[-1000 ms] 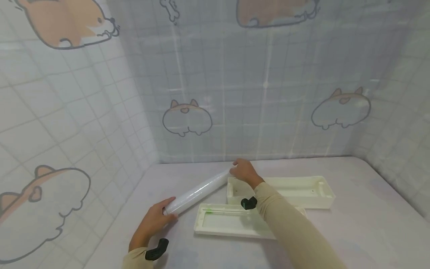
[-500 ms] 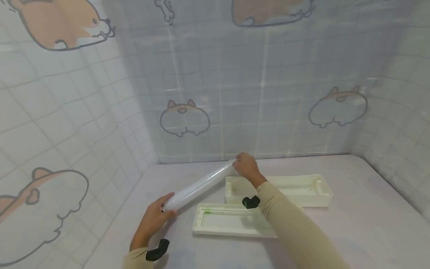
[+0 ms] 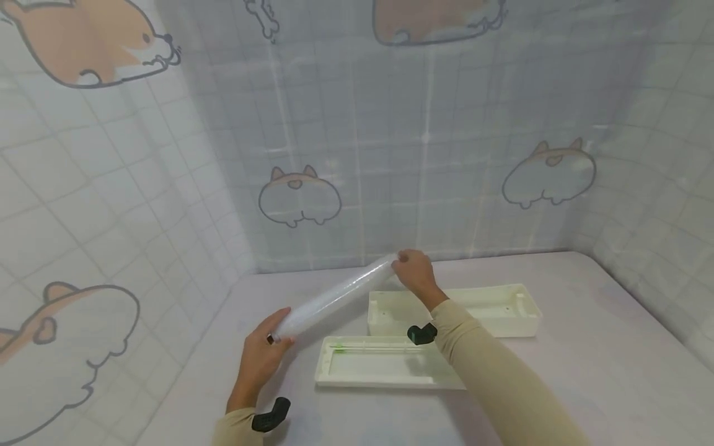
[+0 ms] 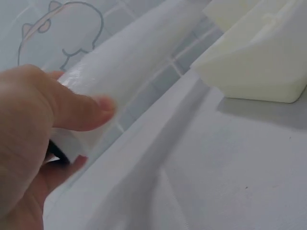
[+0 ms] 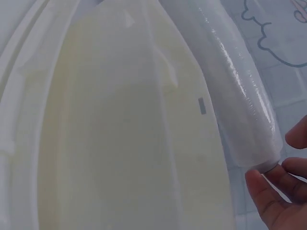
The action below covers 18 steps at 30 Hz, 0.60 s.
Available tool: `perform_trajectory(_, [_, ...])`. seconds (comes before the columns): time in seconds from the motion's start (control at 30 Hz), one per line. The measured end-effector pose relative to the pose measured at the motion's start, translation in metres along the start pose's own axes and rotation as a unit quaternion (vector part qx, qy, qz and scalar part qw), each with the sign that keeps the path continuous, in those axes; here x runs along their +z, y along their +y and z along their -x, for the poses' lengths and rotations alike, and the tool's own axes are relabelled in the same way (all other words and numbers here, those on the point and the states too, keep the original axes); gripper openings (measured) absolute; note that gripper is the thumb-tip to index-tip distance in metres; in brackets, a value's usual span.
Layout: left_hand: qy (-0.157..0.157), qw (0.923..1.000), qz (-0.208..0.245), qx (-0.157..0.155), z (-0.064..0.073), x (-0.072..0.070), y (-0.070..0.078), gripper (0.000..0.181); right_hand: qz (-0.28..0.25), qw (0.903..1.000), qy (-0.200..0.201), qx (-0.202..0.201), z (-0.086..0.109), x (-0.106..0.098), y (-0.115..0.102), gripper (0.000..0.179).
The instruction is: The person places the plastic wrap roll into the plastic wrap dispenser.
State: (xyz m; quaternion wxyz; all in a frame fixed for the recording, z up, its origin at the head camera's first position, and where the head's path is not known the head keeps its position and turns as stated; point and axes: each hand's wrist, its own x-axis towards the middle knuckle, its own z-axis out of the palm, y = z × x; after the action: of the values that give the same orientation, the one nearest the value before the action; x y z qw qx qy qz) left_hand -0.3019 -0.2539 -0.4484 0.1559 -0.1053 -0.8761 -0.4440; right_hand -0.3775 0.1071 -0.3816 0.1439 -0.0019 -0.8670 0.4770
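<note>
A roll of cling film (image 3: 334, 298) is held slanted above the table, its far end raised toward the back. My left hand (image 3: 262, 354) grips the near end, thumb on one side and fingers on the other, as the left wrist view shows with the film roll (image 4: 129, 57). At the far end is my right hand (image 3: 417, 272), its fingertips (image 5: 261, 184) bent against the roll's end. Below the right forearm lie a cream open box (image 3: 502, 325) and, in front of it, a long flat lid (image 3: 385, 385) with a thin rail and a small green piece.
The table (image 3: 346, 421) has a pale cloth cover. Patterned curtains (image 3: 413, 204) with cartoon dogs stand behind it and along both sides. My right sleeve (image 3: 496, 384) crosses over the lid's right part and hides it.
Both hands have lifted the roll, and its far end has risen from beside the box toward the back curtain. The box and lid stay on the table; the head view has shifted slightly.
</note>
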Motion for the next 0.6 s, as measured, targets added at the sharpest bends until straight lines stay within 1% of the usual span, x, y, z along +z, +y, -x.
perform_trajectory(0.13, [0.026,0.9996,-0.002,0.012,0.001,0.003,0.002,0.066,-0.039,0.9992,0.008,0.002,0.001,-0.003,-0.001,0.048])
perform_trajectory(0.27, [0.050,0.9985,-0.009,0.021,0.001,0.006,0.004,0.066,-0.068,0.9977,0.006,0.000,0.002,-0.007,-0.002,0.049])
perform_trajectory(0.47, [0.054,0.9976,-0.014,0.042,0.000,0.010,0.007,0.066,-0.079,0.9967,0.010,-0.014,0.005,-0.014,0.000,0.043])
perform_trajectory(0.6, [0.055,0.9969,-0.016,0.054,0.000,0.012,0.010,0.066,-0.084,0.9960,0.023,-0.023,0.008,-0.019,0.001,0.039])
